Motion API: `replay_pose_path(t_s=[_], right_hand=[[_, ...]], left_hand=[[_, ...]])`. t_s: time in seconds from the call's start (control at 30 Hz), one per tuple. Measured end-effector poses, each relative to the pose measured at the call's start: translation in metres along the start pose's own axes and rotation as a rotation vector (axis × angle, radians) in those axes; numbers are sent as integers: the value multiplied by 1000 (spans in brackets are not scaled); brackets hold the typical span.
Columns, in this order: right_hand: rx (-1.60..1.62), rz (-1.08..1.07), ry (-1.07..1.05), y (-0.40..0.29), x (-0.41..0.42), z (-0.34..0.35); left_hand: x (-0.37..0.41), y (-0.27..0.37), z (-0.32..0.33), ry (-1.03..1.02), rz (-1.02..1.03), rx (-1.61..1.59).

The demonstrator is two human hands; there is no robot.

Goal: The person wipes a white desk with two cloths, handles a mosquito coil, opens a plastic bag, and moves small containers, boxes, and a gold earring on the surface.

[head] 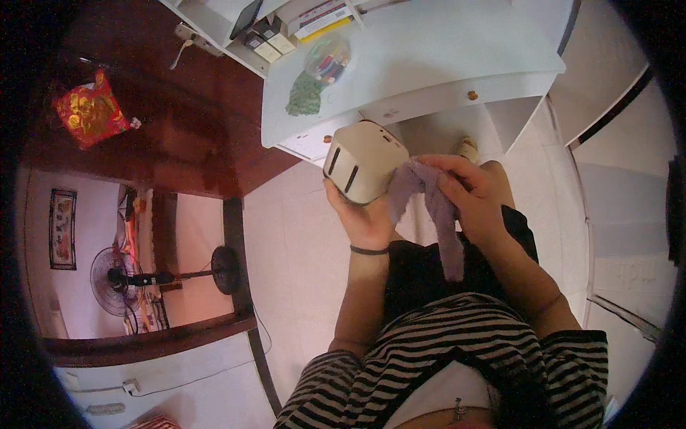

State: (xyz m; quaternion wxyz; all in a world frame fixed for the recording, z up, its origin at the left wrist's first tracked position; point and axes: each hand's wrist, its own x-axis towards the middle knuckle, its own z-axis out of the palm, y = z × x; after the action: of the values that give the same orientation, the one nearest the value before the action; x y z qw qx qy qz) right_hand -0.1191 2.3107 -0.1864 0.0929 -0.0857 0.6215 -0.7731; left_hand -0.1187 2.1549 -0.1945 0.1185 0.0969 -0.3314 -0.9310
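My left hand (367,217) grips a cream, rounded boxy electronic device (370,161) from below, and a dark band circles that wrist. Two dark strips run along one face of the device, and small ports show on another. In my right hand (474,195) is a light purple cloth (447,225), pinched between thumb and fingers. One part of the cloth lies against the device's right edge, near my left hand. Its other end hangs down over my lap. The device is held in the air in front of the desk. Some left fingers are hidden behind it.
A white desk (429,59) with drawers stands ahead, bearing a clear container (328,60) of small coloured items and a crumpled green cloth (304,95). Small boxes (269,42) and books (324,21) fill its shelf. A standing fan (112,276) is beyond the doorway at left.
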Motion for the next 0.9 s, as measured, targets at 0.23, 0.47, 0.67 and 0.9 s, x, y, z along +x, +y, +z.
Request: replay_pose_path(t_s=[0.23,0.47,0.67,0.9], right_hand=[[137,-185,198,-3,21,1],[-565,-689,134,-3,21,24],[-749,-879,59,17,16,30],[-762,-751,-85,24,21,-1]], left_hand=[[-1,-12,-27,-323,-227,-107],[-4,-19,-37,-267,-300,-88],[-6,-24,-47,-63,-269,113],[10,-14,-26,-29,-243,-8]])
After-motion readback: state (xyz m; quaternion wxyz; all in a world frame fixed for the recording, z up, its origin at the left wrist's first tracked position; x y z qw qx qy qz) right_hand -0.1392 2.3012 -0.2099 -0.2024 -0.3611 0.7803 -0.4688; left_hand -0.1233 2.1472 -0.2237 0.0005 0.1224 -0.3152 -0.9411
